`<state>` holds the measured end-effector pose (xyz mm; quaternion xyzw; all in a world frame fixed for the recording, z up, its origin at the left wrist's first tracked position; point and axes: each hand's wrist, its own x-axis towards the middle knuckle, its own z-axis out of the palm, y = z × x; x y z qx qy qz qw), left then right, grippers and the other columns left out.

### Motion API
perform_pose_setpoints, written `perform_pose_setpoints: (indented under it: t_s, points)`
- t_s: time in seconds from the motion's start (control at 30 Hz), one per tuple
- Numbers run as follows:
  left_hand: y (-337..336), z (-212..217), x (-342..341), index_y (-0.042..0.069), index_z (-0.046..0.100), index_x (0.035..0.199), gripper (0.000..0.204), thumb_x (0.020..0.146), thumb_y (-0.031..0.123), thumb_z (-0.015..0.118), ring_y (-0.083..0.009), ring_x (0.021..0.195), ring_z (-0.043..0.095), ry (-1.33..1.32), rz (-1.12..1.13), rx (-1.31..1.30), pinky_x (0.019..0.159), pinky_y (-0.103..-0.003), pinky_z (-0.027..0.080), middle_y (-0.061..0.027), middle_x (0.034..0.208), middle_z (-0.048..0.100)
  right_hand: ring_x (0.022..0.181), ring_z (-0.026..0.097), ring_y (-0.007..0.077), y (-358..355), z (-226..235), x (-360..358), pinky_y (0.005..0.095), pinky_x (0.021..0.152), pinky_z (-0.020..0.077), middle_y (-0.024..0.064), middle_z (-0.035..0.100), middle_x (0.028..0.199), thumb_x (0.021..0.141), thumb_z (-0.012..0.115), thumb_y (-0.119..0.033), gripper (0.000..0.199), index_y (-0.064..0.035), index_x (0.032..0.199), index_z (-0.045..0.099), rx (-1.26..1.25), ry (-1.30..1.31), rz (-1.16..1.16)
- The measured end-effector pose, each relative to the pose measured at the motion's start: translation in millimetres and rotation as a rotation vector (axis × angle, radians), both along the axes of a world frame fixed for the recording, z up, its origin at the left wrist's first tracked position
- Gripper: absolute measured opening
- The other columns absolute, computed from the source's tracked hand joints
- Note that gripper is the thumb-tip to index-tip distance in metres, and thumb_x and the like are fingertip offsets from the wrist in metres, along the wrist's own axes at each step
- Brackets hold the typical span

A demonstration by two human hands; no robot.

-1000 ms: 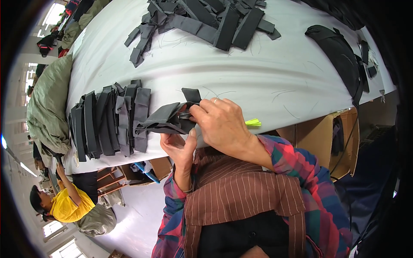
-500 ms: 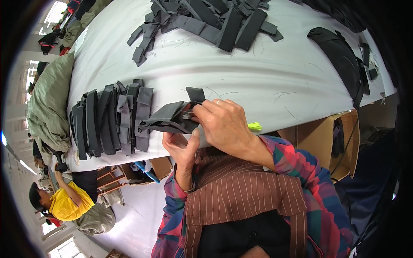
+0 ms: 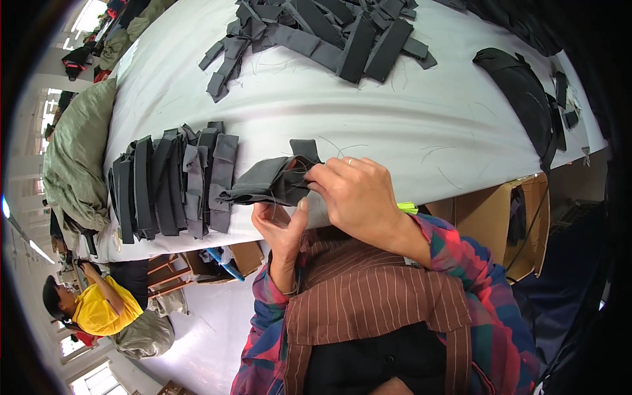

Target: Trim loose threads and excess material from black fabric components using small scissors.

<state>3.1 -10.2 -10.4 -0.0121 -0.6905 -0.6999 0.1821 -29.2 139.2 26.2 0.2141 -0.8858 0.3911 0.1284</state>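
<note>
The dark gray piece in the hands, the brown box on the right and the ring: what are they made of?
The dark gray piece looks like dull cloth: it folds softly, with loose threads. The brown box seems plain cardboard, with flat, stiff sides. The ring glints like polished metal, but it's too small to be sure.

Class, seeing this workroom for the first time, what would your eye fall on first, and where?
At the centre, the left hand and right hand hold a folded dark grey fabric piece by the white table. To their left lies a row of dark grey strips, with a looser heap at the picture's top. A co-worker's yellow shirt stands out at lower left.
</note>
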Motion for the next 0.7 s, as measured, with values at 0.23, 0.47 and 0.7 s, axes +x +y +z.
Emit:
perform_pose_setpoints:
  t_s: [0.23, 0.47, 0.7]
  points:
    - [-3.4, 22.6, -5.8, -0.003, 0.050, 0.117, 0.041, 0.080, 0.000, 0.066, -0.0171, 0.097, 0.059, -0.094, -0.136, 0.078, 0.089, -0.029, 0.045, -0.0157, 0.110, 0.063, 0.066, 0.062, 0.0248, 14.4, -3.9, -5.6, 0.0353, 0.059, 0.0465, 0.0082, 0.062, 0.070, 0.080, 0.062, -0.011, 0.007, -0.0067, 0.085, 0.064, -0.056, -0.082, 0.033]
    - [-8.5, 26.8, -9.8, 0.000, 0.036, 0.124, 0.034, 0.095, 0.009, 0.050, -0.0180, 0.092, 0.064, -0.272, -0.248, 0.428, 0.079, -0.030, 0.054, -0.0205, 0.111, 0.062, 0.071, 0.060, 0.0127, 35.5, 0.2, -6.2, 0.0245, 0.067, 0.0456, 0.0089, 0.067, 0.082, 0.086, 0.060, -0.004, 0.017, -0.0035, 0.102, 0.066, -0.405, -0.347, -0.002]
    - [1.5, 5.8, -2.1, 0.001, 0.032, 0.115, 0.030, 0.093, 0.004, 0.052, -0.0097, 0.081, 0.061, -0.330, -0.308, 0.263, 0.072, -0.024, 0.053, -0.0149, 0.104, 0.065, 0.072, 0.060, 0.0255, 16.5, -8.8, -23.8, 0.0333, 0.067, 0.0460, 0.0070, 0.066, 0.082, 0.079, 0.065, -0.005, 0.016, -0.0055, 0.095, 0.066, -0.084, 0.064, 0.088]
